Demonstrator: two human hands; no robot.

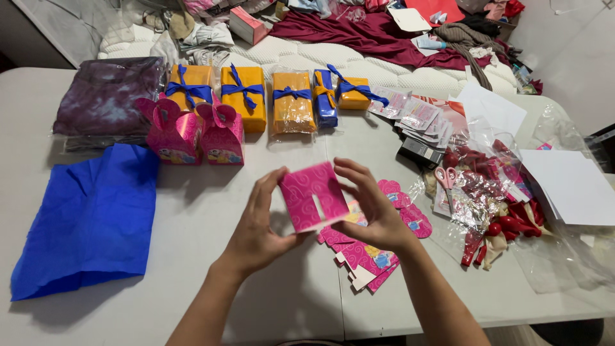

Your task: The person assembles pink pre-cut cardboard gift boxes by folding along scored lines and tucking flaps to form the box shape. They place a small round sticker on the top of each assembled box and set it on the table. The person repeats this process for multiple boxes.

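Two hands are raised just above the white table point(192, 269), and between them a pink cardboard box blank point(314, 195) with a slot cut in its panel is held up at a slight tilt. The left hand point(256, 230) is set against the blank's left edge, thumb at the lower corner and fingers curved up along the side; the right hand point(371, 205) is closed on the right edge, its fingers pinching the card from above and below. Directly beneath the right wrist a stack of flat pink blanks point(365, 259) is spread on the table. Farther back, two assembled pink favour boxes point(192, 131) are stood side by side, and behind them a row of orange packages tied with blue ribbon point(269, 96) is lined up (one blue package is wedged among them). A sheet of blue tissue paper point(90, 218) is laid at the left, with a folded purple cloth in a clear bag point(109, 96) beyond it. To the right, pink-handled scissors point(445, 176) are rested on a clear bag of red balloons point(500, 205), near sheets of white paper point(570, 186).
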